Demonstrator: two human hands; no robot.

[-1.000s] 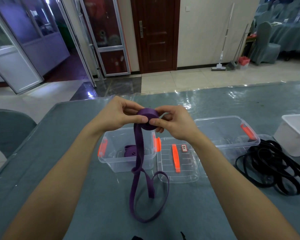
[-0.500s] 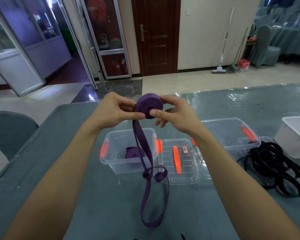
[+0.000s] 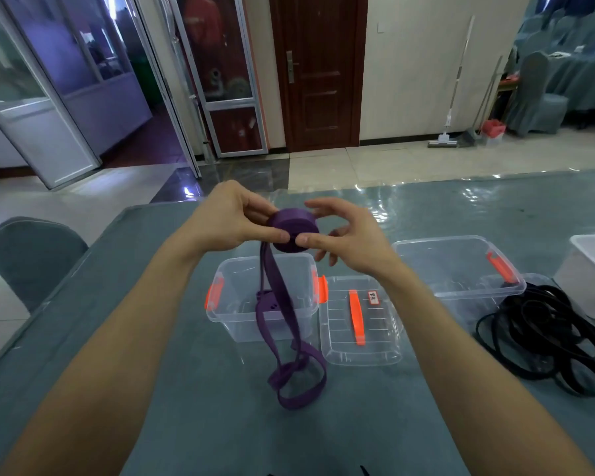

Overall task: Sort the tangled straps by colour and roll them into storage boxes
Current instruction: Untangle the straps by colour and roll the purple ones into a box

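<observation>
Both hands hold a purple strap [image 3: 293, 231] partly wound into a roll, raised above the table. My left hand [image 3: 234, 218] pinches the roll's left side with thumb and fingers. My right hand [image 3: 344, 235] touches the roll's right side with its thumb and a fingertip, the other fingers spread. The strap's loose tail [image 3: 291, 365] hangs down and loops on the table in front of a clear storage box [image 3: 220, 304] with orange latches, which holds another rolled purple strap [image 3: 267, 302]. A tangle of black straps [image 3: 543, 338] lies at the right.
A clear lid with an orange handle [image 3: 356, 321] lies between the box and a second clear box [image 3: 461, 266] to the right. A white tub [image 3: 591, 276] stands at the far right edge. A covered chair [image 3: 28, 252] sits by the table's left edge.
The roll has grown and the hanging tail has shortened, its loop drawn up off the table's near side. My right hand's fingers have opened out around the roll.
</observation>
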